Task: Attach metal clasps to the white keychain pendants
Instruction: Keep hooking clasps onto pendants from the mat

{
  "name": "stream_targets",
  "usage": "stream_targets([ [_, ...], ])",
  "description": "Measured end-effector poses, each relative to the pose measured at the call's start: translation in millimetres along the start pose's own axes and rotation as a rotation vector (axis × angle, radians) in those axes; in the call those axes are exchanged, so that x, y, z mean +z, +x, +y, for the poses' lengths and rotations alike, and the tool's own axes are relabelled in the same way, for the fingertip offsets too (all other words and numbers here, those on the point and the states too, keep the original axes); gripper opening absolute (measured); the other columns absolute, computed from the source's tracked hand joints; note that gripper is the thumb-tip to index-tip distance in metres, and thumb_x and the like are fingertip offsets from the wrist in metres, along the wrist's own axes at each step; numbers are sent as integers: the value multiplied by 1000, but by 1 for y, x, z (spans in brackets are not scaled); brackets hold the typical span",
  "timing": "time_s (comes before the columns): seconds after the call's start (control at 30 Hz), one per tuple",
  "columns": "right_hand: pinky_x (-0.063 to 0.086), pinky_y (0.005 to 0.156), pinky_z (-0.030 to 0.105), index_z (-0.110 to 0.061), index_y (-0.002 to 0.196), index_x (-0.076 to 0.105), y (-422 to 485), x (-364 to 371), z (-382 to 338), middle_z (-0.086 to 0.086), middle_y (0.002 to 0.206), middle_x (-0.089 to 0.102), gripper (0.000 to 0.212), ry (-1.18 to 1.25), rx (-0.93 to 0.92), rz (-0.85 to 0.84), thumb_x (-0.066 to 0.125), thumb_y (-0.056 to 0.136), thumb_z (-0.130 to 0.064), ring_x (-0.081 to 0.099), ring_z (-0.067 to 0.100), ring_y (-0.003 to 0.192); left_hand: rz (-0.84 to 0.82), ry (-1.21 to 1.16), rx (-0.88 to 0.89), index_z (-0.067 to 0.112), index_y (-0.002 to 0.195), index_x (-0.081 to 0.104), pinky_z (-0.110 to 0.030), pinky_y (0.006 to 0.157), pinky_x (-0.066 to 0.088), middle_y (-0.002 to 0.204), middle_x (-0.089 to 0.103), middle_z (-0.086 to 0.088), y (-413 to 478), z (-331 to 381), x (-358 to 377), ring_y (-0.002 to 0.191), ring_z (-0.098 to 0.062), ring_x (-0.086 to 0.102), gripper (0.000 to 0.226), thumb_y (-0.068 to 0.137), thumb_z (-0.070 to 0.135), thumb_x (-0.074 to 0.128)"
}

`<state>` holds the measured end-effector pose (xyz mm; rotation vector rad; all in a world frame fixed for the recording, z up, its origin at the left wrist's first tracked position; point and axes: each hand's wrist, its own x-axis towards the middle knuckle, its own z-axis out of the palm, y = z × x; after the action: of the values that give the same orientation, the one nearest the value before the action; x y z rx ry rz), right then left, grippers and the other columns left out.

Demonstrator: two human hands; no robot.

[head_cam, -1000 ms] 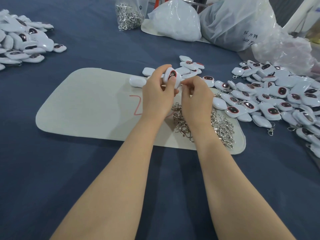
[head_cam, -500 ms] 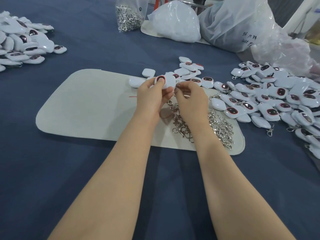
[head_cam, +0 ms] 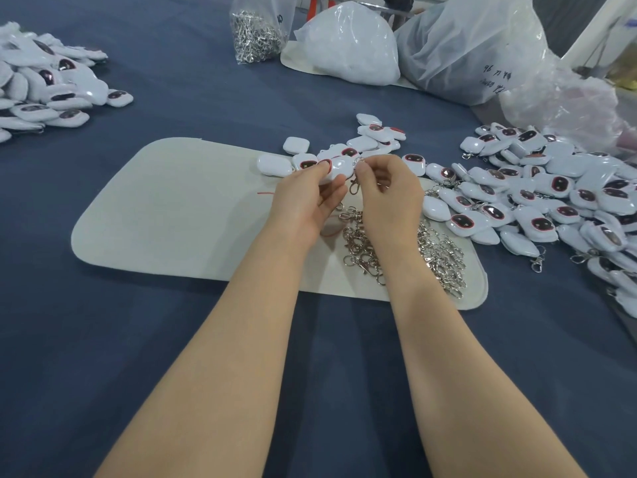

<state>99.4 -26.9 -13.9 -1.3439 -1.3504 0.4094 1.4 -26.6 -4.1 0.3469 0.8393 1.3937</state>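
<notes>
My left hand pinches a white keychain pendant with a dark red-rimmed window, held just above the pale felt mat. My right hand grips a metal clasp at the pendant's right end; the clasp hangs down between the two hands. A heap of loose metal clasps lies on the mat below and right of my hands. A few pendants lie on the mat's far edge.
A large pile of pendants spreads at the right, another pile at the far left. A clear bag of clasps and white plastic bags stand at the back on the blue cloth.
Both hands have dropped slightly toward the mat. The pendant has turned in my left hand, and the clasp now hangs visibly from my right fingers.
</notes>
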Motion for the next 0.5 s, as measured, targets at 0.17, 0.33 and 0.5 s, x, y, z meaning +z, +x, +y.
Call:
stream_targets([
  [0.17,37,67,11,-8,86,65,-1,-3,0,-6,76,60,8,-175,-125,-33,59,90,-12,52,9,71,34,122,131,12,91,56,-16,53,52,73,54,-2,-1,0,2,52,-6,56,6,96,11,53],
  [0.33,31,66,19,-6,84,63,2,-4,4,-3,74,59,11,-307,-146,-85,57,91,-12,53,18,72,37,589,503,22,100,55,-31,74,53,83,61,0,-2,-7,2,64,-10,58,6,96,18,54],
  [0.5,36,68,27,-4,86,63,2,-7,7,7,79,66,13,-343,-165,-105,53,91,-9,55,23,75,-81,869,763,18,108,58,-22,78,46,95,63,10,-2,-13,0,85,-10,59,14,95,18,52],
])
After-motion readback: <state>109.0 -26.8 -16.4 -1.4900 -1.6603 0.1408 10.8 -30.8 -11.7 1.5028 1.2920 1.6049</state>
